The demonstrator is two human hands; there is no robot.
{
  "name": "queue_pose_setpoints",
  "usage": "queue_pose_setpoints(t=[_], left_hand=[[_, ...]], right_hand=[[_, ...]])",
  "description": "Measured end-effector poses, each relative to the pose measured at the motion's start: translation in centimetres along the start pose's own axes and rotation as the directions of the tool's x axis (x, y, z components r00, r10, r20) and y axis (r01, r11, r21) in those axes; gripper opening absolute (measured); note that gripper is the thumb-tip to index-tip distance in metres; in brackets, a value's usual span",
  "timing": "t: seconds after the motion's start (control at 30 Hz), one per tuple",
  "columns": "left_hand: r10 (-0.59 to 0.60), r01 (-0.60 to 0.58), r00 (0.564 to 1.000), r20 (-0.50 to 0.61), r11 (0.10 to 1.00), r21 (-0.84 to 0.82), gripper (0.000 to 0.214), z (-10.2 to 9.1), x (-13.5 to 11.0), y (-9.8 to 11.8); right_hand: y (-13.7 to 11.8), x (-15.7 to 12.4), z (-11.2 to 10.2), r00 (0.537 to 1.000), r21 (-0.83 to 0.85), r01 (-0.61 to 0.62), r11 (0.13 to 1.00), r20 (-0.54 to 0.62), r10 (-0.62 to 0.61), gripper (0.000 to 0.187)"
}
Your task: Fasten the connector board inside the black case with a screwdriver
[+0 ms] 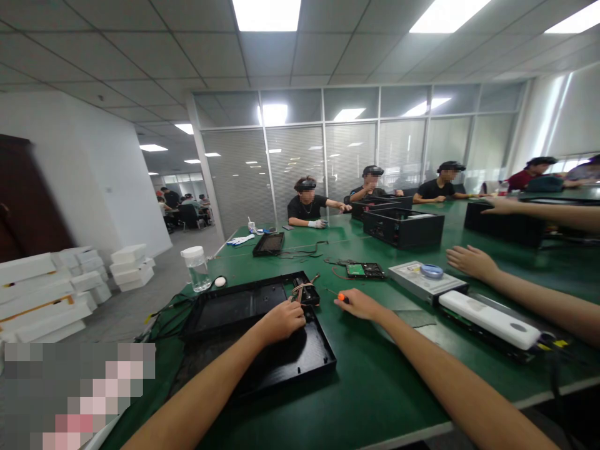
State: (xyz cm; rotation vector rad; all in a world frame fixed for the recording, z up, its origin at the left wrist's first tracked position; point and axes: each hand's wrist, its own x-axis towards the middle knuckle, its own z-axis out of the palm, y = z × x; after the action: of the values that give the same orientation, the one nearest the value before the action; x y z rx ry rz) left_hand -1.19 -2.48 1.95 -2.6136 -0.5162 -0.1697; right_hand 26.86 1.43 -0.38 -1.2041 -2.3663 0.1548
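Note:
Over the black plastic casing on the green table, my left hand has its fingers curled against a small black part with a bundle of pale wires wound on it. My right hand grips a screwdriver with an orange and black handle. Its thin shaft points left toward the wired part, and a gap separates the two. Behind the hands, a hard drive with a green circuit board lies among loose cables. My left fingertips are partly hidden.
A clear jar with a white lid stands at the left. To the right are a silver drive box carrying a roll of tape and a long white device. A co-worker's hand reaches in nearby. Black computer cases stand farther back.

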Motion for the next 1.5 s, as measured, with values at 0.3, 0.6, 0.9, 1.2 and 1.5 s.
queue_pose_setpoints(t=[0.3, 0.6, 0.9, 1.2, 1.5], left_hand=[[-0.164, 0.161, 0.986, -0.009, 0.976, -0.147, 0.016, 0.4, 0.2, 0.5], [-0.24, 0.248, 0.968, 0.069, 0.896, -0.367, 0.016, 0.6, 2.6, -1.5], [-0.337, 0.306, 0.941, -0.02, 0.877, -0.37, 0.02, 2.8, 2.6, 0.2], [-0.22, 0.212, 0.975, 0.016, 0.915, -0.344, 0.017, 2.1, 2.1, -0.2], [-0.305, 0.247, 0.952, -0.027, 0.818, -0.519, 0.011, 2.3, 1.8, -0.3]], right_hand=[[-0.1, 0.1, 0.1, 1.0, -0.02, 0.019, 1.0, 0.009, -0.018, 0.037], [-0.8, 0.0, -0.4, 1.0, 0.003, 0.01, 1.0, -0.018, -0.01, 0.038], [-1.2, -0.1, -0.8, 1.0, 0.095, 0.003, 0.995, -0.017, -0.002, 0.038], [-2.0, 0.1, -1.4, 0.969, 0.683, -0.238, 0.691, 0.211, 0.126, 0.027], [-2.6, -0.2, -4.5, 0.969, 0.899, -0.243, 0.365, 0.245, 0.044, 0.025]])
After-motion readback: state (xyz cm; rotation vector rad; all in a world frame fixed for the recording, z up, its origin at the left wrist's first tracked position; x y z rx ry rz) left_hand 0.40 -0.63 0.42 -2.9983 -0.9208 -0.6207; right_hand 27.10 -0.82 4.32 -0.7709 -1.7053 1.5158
